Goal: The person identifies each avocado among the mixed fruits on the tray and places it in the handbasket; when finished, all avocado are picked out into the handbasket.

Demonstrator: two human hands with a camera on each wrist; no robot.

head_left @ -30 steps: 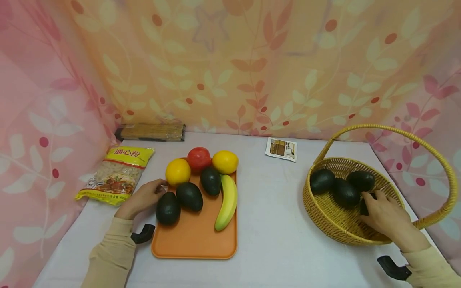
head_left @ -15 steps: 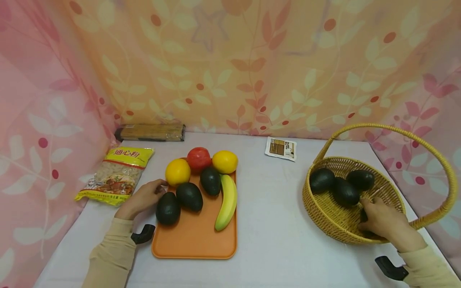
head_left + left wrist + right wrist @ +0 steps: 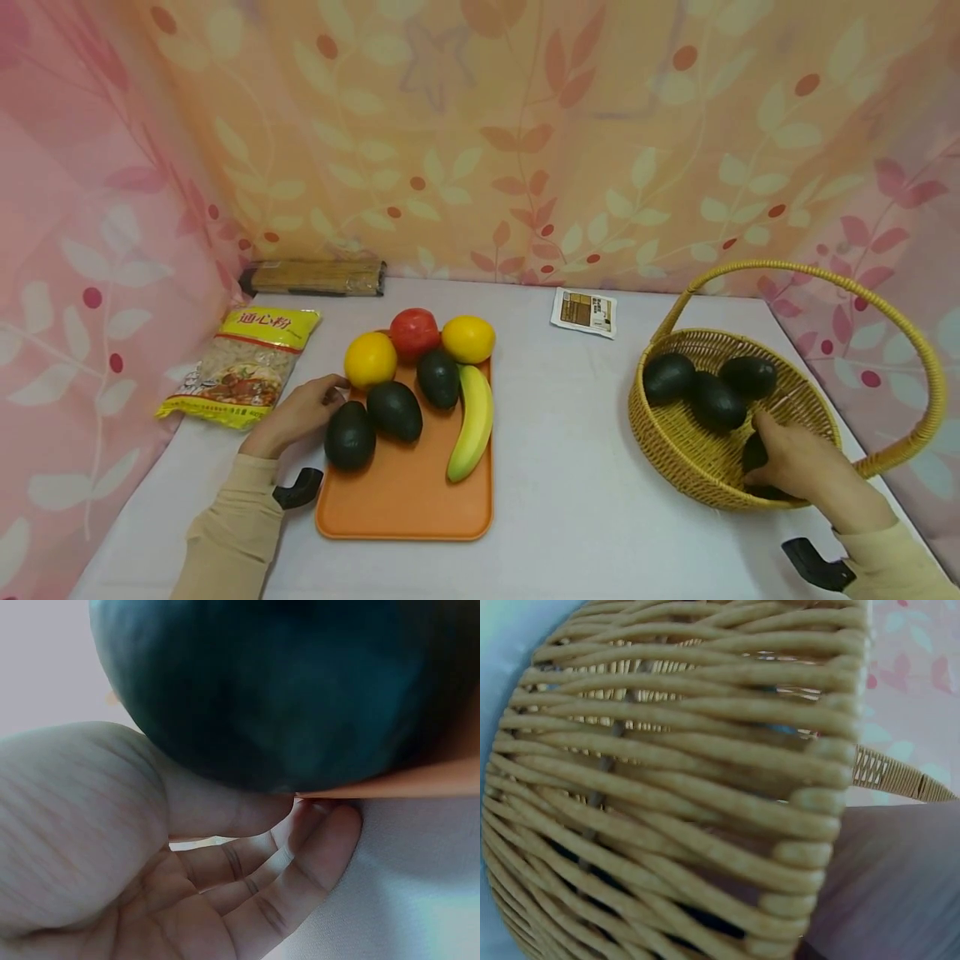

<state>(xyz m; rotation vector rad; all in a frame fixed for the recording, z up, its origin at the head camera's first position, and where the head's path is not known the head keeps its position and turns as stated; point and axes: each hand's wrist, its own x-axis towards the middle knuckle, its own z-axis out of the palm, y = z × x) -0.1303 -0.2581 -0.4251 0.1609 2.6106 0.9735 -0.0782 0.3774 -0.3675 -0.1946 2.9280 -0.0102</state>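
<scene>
Right now, through the head camera, I see the right hand (image 3: pixel 802 462) reaching over the near rim of the wicker basket (image 3: pixel 675 462), clamped on a dark avocado (image 3: pixel 753 455). That avocado lies low inside the basket, between the thumb and the forefinger, partly covered by the hand; I cannot see how the remaining fingers lie. Three more avocados (image 3: pixel 717 402) sit together just beyond it, towards the far left of the basket. My right wrist view is mostly filled by the woven wall, so it tells me little about the hold.

Meanwhile, the left hand (image 3: pixel 306 408) is at the left edge of the orange tray (image 3: pixel 408 508). In the left wrist view I make out the thumb and curled fingers pinching the tray's rim, right under the bulge of the nearest tray avocado (image 3: pixel 350 436). Two further tray avocados (image 3: pixel 394 411), a banana (image 3: pixel 472 423), a red fruit (image 3: pixel 415 333) and two yellow fruits (image 3: pixel 371 361) share the tray. Left of that hand I have a bag of macaroni (image 3: pixel 247 362) lying on the white cloth (image 3: pixel 566 467).
</scene>
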